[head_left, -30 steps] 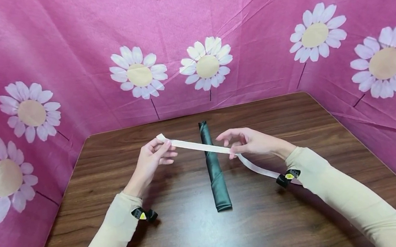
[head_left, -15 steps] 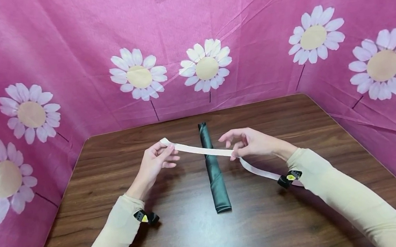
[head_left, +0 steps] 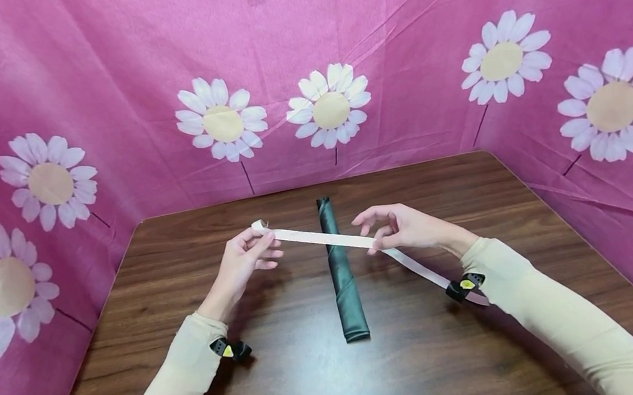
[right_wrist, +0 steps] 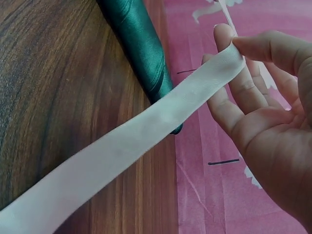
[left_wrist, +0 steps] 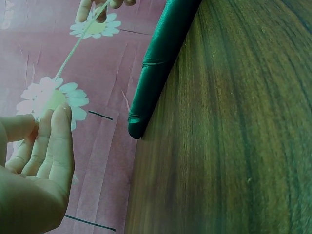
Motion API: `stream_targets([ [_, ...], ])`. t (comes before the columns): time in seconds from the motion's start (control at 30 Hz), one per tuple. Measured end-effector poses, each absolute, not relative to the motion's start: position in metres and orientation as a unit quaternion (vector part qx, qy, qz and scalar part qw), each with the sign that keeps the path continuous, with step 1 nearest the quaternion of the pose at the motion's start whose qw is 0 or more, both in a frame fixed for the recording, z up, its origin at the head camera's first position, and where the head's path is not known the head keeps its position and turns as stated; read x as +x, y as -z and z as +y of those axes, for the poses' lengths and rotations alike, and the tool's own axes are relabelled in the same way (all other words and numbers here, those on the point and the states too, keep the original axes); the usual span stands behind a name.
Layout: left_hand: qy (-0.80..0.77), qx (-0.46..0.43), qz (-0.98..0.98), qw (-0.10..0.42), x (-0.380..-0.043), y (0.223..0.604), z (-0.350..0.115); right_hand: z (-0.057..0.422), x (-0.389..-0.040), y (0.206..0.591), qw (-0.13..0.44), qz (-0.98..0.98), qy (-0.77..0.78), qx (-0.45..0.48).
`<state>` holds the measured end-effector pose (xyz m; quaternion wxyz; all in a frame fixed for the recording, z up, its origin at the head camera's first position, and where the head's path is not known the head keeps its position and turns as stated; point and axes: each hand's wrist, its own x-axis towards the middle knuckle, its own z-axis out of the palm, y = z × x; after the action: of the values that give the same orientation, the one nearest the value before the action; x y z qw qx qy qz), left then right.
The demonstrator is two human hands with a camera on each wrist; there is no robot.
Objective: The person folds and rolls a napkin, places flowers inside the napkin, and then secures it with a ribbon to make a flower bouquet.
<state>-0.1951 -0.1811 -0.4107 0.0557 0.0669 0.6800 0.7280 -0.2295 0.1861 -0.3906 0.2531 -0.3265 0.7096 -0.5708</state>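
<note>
A pale pinkish-white ribbon [head_left: 322, 238] is stretched between both hands, above a dark green rolled satiny cloth [head_left: 347, 292] that lies lengthwise on the table. Near the ribbon's short curled end, my left hand [head_left: 241, 260] pinches it between thumb and fingers; the left wrist view shows this hand [left_wrist: 41, 165] with the ribbon edge-on. My right hand [head_left: 409, 227] pinches the ribbon farther along. From there its tail runs down toward the right wrist, as the ribbon [right_wrist: 136, 131] shows broadly in the right wrist view. Neither hand touches the green roll.
The brown wood-grain table [head_left: 299, 381] has rounded far corners. A pink cloth backdrop [head_left: 131, 82] with large daisies surrounds its back and sides. Small black wrist cameras [head_left: 239, 351] are strapped to both sleeves.
The ribbon sagged slightly between the hands and is now straighter. Its free end at my left hand has curled over. My right hand has shifted slightly right; the green roll stays put.
</note>
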Motion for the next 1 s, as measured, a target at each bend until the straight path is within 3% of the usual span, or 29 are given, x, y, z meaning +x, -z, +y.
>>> stream_targets([
  [0.47,-0.737,0.064,0.67,0.053,-0.195,0.411,-0.185,0.185,-0.231,0.391,0.248,0.709,0.573,-0.328],
  [1.0,-0.741,0.04,0.67,0.009,-0.193,0.401,-0.203,0.199,-0.23,0.387,0.231,0.731,0.546,-0.338],
])
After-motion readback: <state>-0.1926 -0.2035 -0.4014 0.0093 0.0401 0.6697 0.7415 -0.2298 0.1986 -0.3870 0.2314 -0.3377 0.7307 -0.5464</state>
